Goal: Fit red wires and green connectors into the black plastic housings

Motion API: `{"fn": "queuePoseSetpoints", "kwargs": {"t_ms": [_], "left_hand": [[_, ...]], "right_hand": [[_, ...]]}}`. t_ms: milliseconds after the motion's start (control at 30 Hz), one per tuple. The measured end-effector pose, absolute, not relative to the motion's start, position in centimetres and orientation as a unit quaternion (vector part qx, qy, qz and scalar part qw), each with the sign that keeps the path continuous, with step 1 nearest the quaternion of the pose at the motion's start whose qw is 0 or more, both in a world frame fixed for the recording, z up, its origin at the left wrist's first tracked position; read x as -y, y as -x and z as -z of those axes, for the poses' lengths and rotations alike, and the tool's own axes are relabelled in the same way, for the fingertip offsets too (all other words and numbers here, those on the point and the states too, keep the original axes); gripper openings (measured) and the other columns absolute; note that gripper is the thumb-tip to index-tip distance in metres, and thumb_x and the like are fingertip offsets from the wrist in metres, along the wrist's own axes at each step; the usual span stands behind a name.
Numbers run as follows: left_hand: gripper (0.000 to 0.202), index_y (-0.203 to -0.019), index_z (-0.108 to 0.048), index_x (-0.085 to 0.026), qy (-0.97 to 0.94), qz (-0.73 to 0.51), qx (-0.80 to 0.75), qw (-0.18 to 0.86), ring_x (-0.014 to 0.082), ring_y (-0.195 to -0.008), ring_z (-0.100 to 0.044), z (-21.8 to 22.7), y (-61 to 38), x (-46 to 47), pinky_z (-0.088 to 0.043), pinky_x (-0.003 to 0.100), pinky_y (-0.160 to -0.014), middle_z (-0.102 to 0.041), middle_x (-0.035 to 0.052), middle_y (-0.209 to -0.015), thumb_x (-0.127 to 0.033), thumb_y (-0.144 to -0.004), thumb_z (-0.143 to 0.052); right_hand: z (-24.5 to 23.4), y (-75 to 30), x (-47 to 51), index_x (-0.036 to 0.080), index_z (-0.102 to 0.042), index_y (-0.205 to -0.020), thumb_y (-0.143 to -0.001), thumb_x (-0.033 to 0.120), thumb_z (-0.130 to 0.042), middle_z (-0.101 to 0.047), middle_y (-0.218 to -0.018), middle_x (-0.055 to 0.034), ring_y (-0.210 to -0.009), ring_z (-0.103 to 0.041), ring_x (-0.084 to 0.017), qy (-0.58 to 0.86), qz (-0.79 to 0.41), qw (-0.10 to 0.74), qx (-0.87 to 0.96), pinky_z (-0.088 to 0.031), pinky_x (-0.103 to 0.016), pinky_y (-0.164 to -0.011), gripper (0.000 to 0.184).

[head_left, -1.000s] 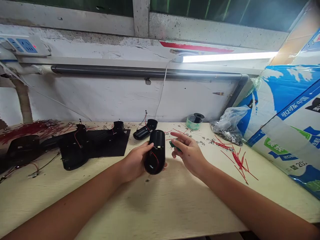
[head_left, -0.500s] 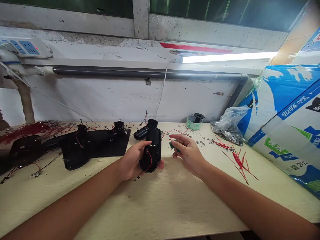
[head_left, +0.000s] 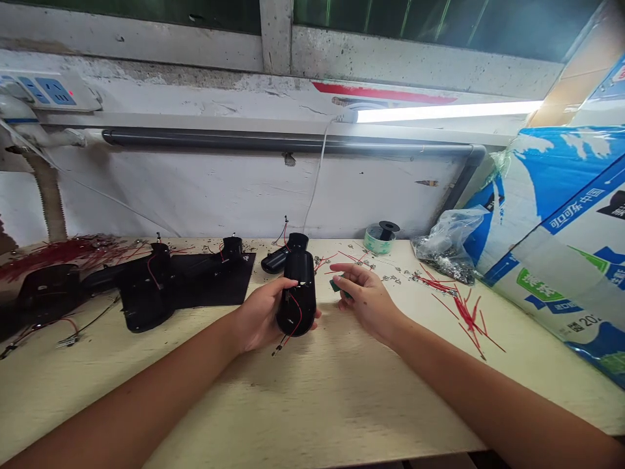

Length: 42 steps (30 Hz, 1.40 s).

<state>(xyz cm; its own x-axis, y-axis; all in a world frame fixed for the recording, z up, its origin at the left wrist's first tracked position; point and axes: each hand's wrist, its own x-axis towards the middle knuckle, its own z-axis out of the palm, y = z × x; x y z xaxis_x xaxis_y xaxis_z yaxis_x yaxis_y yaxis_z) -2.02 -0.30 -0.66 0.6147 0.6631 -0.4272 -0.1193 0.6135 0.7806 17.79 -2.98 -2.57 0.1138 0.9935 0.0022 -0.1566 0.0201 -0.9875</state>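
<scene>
From where I stand, the person at the bench has a black plastic housing (head_left: 297, 303) upright in the left hand (head_left: 266, 317), fingers wrapped around its side and thumb hidden behind it, just above the surface (head_left: 312, 391). A red wire (head_left: 296, 314) loops across the housing's face, and a thin lead with a bare tip (head_left: 278, 348) hangs below it. The right hand (head_left: 367, 303) is just beside the housing, its thumb and fingers closed narrowly on a small green piece (head_left: 336, 285), too small to identify from here. Further left, 3 more black housings sit near or on a black mat (head_left: 215, 273): 1 (head_left: 144, 296) is large and wired, 1 (head_left: 232, 247) is at the mat's far corner, and 1 (head_left: 278, 260) lies on its side behind the held housing. A heap of red wires (head_left: 63, 251) lies at the far left, and more red wires (head_left: 466, 319) are scattered at the right among small metal terminals (head_left: 400, 277). Along the wall are a green-and-white tape roll (head_left: 379, 239), a clear plastic bag of metal parts (head_left: 444, 254) and a large blue-and-white carton (head_left: 551, 247).
</scene>
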Motion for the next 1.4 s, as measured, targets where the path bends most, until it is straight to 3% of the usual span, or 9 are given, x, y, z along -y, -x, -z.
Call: {"fn": "queuePoseSetpoints", "kwargs": {"t_ms": [200, 400, 567, 1400], "left_hand": [[0.044, -0.127, -0.053, -0.013, -0.346, -0.268, -0.362, 0.823, 0.0242, -0.079, -0.071, 0.0, 2.0, 0.7, -0.054, 0.036, -0.075, -0.072, 0.0156, -0.096, -0.032, -0.088, -0.048], [0.043, -0.127, -0.052, -0.017, -0.357, -0.286, -0.336, 0.823, 0.0265, -0.085, -0.072, 0.6, 2.3, 0.6, -0.056, 0.044, -0.079, -0.065, 0.0174, -0.124, -0.027, -0.085, -0.056], [0.046, -0.130, -0.048, -0.024, -0.383, -0.290, -0.313, 0.819, 0.0274, -0.086, -0.073, 1.1, 2.4, 0.4, -0.058, 0.044, -0.076, -0.059, 0.0161, -0.134, -0.027, -0.085, -0.058], [0.033, -0.119, -0.052, -0.020, -0.436, -0.290, -0.289, 0.801, 0.0247, -0.087, -0.072, 1.9, 2.6, 0.3, -0.060, 0.039, -0.075, -0.060, 0.0158, -0.130, -0.033, -0.089, -0.059]], "right_hand": [[2.5, -17.8, 3.0, 0.018, -0.066, -0.107, -0.068, 0.038, -0.080, -0.046, -0.068, 0.0051, -0.057, -0.038, -0.009, 0.485, -0.513, 0.561, 0.433, -0.039, -0.027, -0.052, 0.046], [2.6, -17.9, 3.0, 0.019, -0.066, -0.107, -0.069, 0.039, -0.079, -0.046, -0.068, 0.0052, -0.056, -0.037, -0.009, 0.495, -0.506, 0.556, 0.436, -0.039, -0.027, -0.052, 0.045], [2.7, -17.9, 3.0, 0.019, -0.066, -0.109, -0.069, 0.038, -0.079, -0.048, -0.071, 0.0045, -0.057, -0.038, -0.009, 0.490, -0.512, 0.554, 0.437, -0.041, -0.027, -0.053, 0.046], [2.9, -18.1, 2.8, 0.020, -0.066, -0.110, -0.073, 0.036, -0.077, -0.049, -0.072, 0.0040, -0.058, -0.039, -0.009, 0.493, -0.511, 0.544, 0.446, -0.039, -0.027, -0.052, 0.042]]}}
